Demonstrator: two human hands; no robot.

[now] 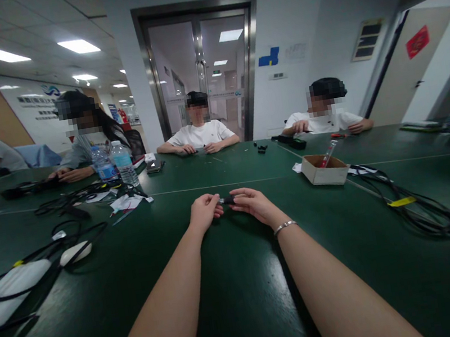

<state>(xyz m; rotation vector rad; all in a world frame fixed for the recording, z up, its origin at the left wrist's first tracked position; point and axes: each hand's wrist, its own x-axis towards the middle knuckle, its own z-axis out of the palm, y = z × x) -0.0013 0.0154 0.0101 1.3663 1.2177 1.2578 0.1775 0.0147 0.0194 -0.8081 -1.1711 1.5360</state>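
Observation:
A small dark piece (pixel 228 200) with a lighter, metallic-looking left end is held between my two hands, just above the green table (pixel 242 279). My left hand (pixel 205 212) pinches the lighter end between thumb and fingers. The dark right end is in the fingertips of my right hand (pixel 256 204), with a silver bracelet (pixel 285 226) round that wrist. What exactly the piece is cannot be made out.
Left: coiled black cables (pixel 77 237), a white mouse (pixel 76 253), papers and two bottles (pixel 123 163). Right: a cardboard box (pixel 325 170) with a clear-and-red tool, and a cable coil (pixel 418 203) with a yellow tag. Several people sit around the table.

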